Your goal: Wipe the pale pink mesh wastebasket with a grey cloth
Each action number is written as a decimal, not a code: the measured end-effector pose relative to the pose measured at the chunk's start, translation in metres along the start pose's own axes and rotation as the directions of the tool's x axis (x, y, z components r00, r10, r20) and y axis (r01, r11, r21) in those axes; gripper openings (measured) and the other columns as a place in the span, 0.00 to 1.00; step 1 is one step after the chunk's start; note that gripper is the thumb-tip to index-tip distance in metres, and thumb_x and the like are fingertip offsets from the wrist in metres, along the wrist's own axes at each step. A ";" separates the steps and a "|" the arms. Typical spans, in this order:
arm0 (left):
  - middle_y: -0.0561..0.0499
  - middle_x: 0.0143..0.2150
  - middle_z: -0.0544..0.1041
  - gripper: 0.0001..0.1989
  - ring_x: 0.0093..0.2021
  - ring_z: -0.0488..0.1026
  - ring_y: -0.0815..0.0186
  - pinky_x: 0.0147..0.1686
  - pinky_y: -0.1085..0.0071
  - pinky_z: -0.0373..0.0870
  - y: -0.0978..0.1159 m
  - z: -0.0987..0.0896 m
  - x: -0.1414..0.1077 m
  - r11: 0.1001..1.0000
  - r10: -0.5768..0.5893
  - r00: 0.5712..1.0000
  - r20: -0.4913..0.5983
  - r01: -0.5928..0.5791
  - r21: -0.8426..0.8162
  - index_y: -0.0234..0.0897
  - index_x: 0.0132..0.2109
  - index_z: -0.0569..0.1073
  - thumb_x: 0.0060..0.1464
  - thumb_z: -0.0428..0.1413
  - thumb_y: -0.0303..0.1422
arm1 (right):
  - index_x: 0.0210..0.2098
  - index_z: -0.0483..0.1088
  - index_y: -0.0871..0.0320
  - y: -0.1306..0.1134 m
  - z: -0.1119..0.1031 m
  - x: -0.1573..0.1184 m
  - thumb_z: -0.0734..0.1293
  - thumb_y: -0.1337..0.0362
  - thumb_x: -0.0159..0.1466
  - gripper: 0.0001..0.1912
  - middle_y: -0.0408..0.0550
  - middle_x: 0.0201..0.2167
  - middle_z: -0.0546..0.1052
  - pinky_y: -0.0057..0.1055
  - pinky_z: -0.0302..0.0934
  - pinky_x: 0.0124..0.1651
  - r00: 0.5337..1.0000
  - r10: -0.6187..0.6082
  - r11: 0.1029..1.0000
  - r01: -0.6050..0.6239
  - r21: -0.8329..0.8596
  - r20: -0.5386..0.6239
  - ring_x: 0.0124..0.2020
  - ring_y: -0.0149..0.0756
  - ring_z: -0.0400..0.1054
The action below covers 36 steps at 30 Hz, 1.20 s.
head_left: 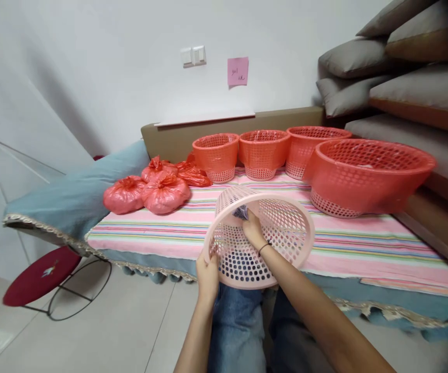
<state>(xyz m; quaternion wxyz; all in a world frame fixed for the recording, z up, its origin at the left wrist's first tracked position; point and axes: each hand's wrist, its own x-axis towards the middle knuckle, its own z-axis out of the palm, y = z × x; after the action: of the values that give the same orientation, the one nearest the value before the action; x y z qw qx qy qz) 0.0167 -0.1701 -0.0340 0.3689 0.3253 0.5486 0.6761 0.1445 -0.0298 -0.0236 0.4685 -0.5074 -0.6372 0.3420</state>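
A pale pink plastic basket [305,228] with a perforated wall lies tilted in front of me, its opening turned toward me. My left hand [208,269] grips the rim at the lower left, thumb inside and fingers closed round the edge. Deep inside the basket, my right hand [253,228] is closed on a dark patterned cloth [241,212], which is near the basket's inner wall or bottom. A dark band circles the right wrist. Whether the cloth touches the plastic is hard to make out.
Several baskets covered in red plastic bags [264,153] stand at the back and right. Tied red bags [165,194] sit at left on the striped cloth [185,235]. Grey cushions [421,93] are piled at right; a red stool [41,277] stands on the floor at left.
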 end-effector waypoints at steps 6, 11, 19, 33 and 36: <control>0.40 0.59 0.77 0.27 0.63 0.71 0.50 0.64 0.53 0.62 0.005 -0.005 0.003 0.998 -0.055 0.991 0.122 0.060 -0.035 0.37 0.53 0.79 0.42 0.60 0.26 | 0.54 0.72 0.59 0.019 0.052 0.006 0.66 0.62 0.66 0.17 0.53 0.54 0.77 0.49 0.60 0.62 0.973 0.069 0.995 -0.053 -0.079 0.222 0.55 0.46 0.70; 0.39 0.62 0.74 0.30 0.63 0.70 0.50 0.65 0.52 0.61 0.005 -0.009 -0.003 0.993 -0.072 0.989 0.128 0.082 -0.079 0.36 0.57 0.77 0.42 0.60 0.26 | 0.51 0.75 0.58 0.033 0.055 0.012 0.63 0.72 0.61 0.20 0.55 0.52 0.79 0.47 0.61 0.60 0.932 0.122 0.987 -0.077 -0.141 0.342 0.54 0.53 0.72; 0.38 0.63 0.73 0.30 0.64 0.69 0.51 0.65 0.53 0.62 0.000 -0.011 -0.004 0.987 -0.083 0.996 0.039 0.087 -0.137 0.36 0.59 0.74 0.46 0.63 0.33 | 0.51 0.76 0.53 0.013 0.013 -0.050 0.61 0.70 0.62 0.20 0.46 0.53 0.79 0.38 0.63 0.60 0.852 -0.115 0.993 0.111 0.039 0.510 0.53 0.40 0.73; 0.38 0.60 0.75 0.25 0.62 0.71 0.51 0.59 0.54 0.68 0.011 -0.008 0.004 0.997 -0.062 0.998 0.004 0.062 -0.055 0.36 0.54 0.77 0.45 0.63 0.32 | 0.57 0.75 0.45 -0.027 -0.076 -0.157 0.57 0.80 0.50 0.40 0.45 0.66 0.66 0.60 0.42 0.70 0.599 0.009 0.857 0.409 -0.315 0.801 0.70 0.54 0.51; 0.40 0.55 0.79 0.23 0.57 0.74 0.51 0.58 0.54 0.69 0.028 -0.013 0.014 0.997 -0.008 0.998 0.067 0.002 0.077 0.35 0.49 0.80 0.43 0.61 0.29 | 0.55 0.76 0.47 -0.023 -0.091 -0.160 0.57 0.79 0.53 0.36 0.46 0.65 0.68 0.62 0.41 0.70 0.605 0.107 0.793 0.427 -0.435 0.789 0.70 0.57 0.51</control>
<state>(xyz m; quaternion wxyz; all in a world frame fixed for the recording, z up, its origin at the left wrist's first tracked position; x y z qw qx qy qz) -0.0054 -0.1684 -0.0080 0.3759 0.3605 0.5625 0.6421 0.2300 -0.1941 -0.0129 -0.0058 -0.3620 -0.8929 0.2678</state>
